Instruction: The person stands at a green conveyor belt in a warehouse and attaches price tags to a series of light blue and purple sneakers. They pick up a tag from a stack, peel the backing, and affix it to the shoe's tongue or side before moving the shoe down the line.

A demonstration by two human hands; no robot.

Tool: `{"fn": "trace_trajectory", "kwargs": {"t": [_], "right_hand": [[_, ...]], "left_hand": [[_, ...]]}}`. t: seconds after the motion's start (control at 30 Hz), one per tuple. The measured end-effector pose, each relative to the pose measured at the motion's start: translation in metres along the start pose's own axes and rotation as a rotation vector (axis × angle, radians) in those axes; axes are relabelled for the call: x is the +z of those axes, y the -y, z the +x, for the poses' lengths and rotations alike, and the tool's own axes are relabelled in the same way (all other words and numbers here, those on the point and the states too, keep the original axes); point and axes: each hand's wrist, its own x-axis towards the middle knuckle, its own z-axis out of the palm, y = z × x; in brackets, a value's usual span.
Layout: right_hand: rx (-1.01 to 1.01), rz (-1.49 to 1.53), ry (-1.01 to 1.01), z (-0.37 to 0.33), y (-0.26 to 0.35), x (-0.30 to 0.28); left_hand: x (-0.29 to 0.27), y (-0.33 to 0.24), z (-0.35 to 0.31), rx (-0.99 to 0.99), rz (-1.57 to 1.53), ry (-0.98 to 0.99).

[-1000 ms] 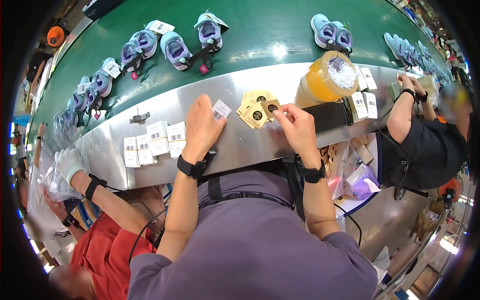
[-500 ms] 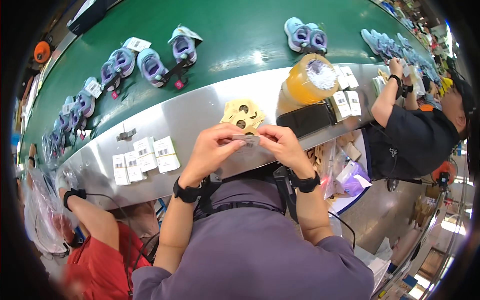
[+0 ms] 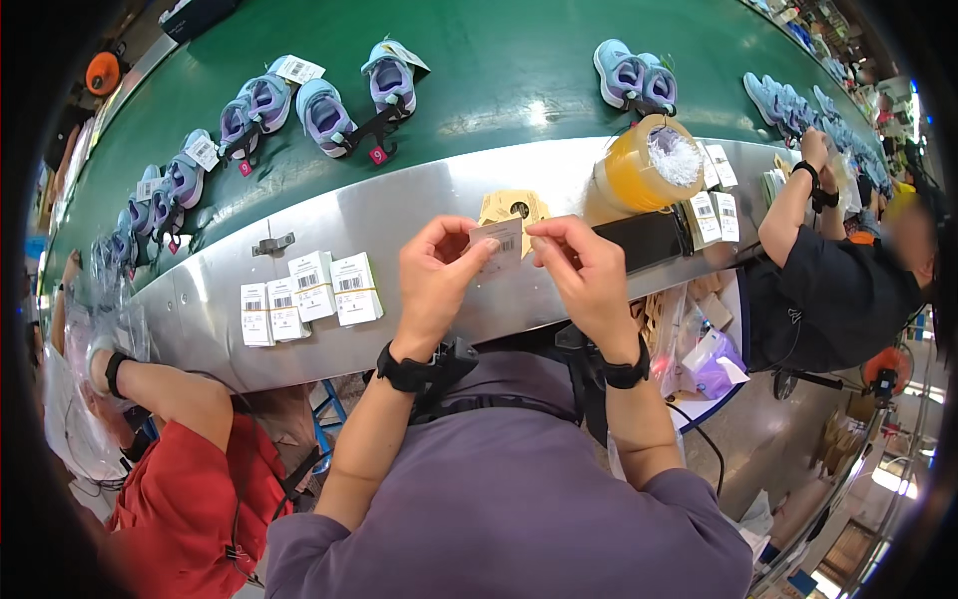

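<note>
1. It seems best to pinch the paper tag (image 3: 510, 238) lightly near its edge, so it does not bend.
2. The left hand (image 3: 435, 275) holds this tag between thumb and fingers, above the metal ledge (image 3: 349, 218), nearer than the brown cards (image 3: 499, 205).
3. The right hand (image 3: 589, 275) is narrow, beside the tag's right edge; whether it touches, I cannot tell.

We see a factory packing line: a long green belt (image 3: 489, 75), matching tagged shoes (image 3: 324, 118), co-workers (image 3: 848, 295) alongside.

The paper tag (image 3: 509, 243) looks matt, the metal ledge (image 3: 369, 205) glossy.
</note>
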Motion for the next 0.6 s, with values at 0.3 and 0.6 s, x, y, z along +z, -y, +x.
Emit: {"fn": "trace_trajectory", "kwargs": {"t": [0.3,0.6], "right_hand": [[-0.03,-0.019,-0.051,0.002,-0.005,0.02],[-0.068,-0.054,-0.113,0.005,-0.01,0.02]], "left_hand": [[0.011,-0.002,-0.004,-0.025,-0.116,0.038],[0.017,0.001,-0.004,-0.025,-0.178,0.057]]}}
